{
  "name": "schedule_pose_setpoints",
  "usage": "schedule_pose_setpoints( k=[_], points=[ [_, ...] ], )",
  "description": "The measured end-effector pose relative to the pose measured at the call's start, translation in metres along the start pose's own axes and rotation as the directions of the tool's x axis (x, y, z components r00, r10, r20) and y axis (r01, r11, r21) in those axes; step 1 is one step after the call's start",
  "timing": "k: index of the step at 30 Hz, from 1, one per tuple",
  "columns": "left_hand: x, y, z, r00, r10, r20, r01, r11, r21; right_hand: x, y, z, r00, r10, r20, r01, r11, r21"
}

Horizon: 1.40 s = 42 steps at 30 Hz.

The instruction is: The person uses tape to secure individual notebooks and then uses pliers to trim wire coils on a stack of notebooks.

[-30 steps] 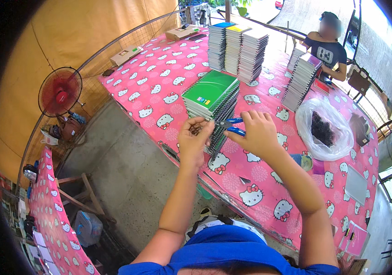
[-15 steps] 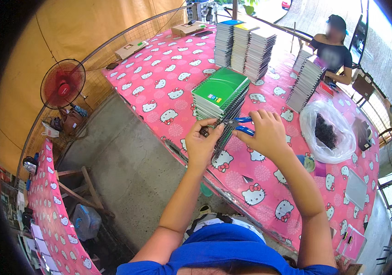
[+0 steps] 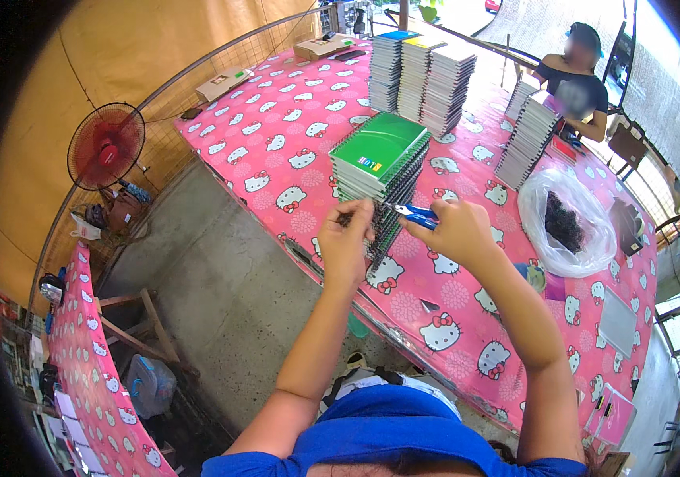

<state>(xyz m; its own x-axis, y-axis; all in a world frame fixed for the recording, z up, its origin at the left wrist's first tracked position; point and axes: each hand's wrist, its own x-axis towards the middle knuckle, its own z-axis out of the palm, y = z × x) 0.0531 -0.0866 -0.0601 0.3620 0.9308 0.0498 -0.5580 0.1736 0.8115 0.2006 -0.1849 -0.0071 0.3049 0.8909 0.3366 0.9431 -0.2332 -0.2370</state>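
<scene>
A stack of spiral notebooks [image 3: 378, 151] with a green top cover stands on the table in front of me. My right hand [image 3: 462, 232] is wrapped round the blue handles of cutting pliers [image 3: 418, 215]. Their jaws point left, at the black coil bindings on the stack's near side. My left hand [image 3: 346, 238] is closed at those bindings, fingertips pinched together beside the plier tips. Dark curled bits of coil [image 3: 344, 219] show in its curled fingers. What exactly the fingertips pinch is too small to tell.
To the right, a clear plastic bag [image 3: 532, 230] holds a black curly heap [image 3: 564, 224]. Taller notebook stacks [image 3: 422, 83] stand at the back; another stack [image 3: 527, 143] is near a seated person [image 3: 582, 87]. A red fan [image 3: 107, 147] stands left of the pink table [image 3: 292, 199].
The plier tips and my right hand have shifted slightly down and left. My left fingertips have drawn closer together and up beside the coils. The pliers' handles look closer together.
</scene>
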Motion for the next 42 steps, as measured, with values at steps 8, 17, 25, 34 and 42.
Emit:
schedule_pose_setpoints(
  k=[8, 17, 25, 34, 42],
  points=[
    [0.001, 0.003, -0.001, 0.995, 0.041, 0.095, -0.052, 0.992, 0.113, 0.005, 0.014, 0.016, 0.858, -0.316, -0.404, 0.247, 0.945, -0.215],
    [0.012, 0.001, -0.013, 0.989, -0.140, -0.045, 0.134, 0.984, -0.120, -0.007, 0.006, 0.011, 1.000, 0.030, 0.007, -0.030, 0.999, -0.034],
    [0.010, 0.002, -0.008, 0.990, -0.115, 0.086, 0.091, 0.964, 0.250, 0.004, 0.007, 0.024, 0.991, -0.084, -0.104, 0.079, 0.996, -0.051],
    [0.009, 0.000, -0.008, 0.996, -0.079, 0.052, 0.071, 0.988, 0.139, -0.004, 0.020, 0.029, 0.942, -0.196, -0.273, 0.150, 0.972, -0.182],
    [0.011, -0.004, -0.018, 0.997, -0.039, 0.072, 0.011, 0.936, 0.352, 0.005, -0.003, 0.018, 0.962, 0.138, 0.235, -0.135, 0.990, -0.032]
  ],
)
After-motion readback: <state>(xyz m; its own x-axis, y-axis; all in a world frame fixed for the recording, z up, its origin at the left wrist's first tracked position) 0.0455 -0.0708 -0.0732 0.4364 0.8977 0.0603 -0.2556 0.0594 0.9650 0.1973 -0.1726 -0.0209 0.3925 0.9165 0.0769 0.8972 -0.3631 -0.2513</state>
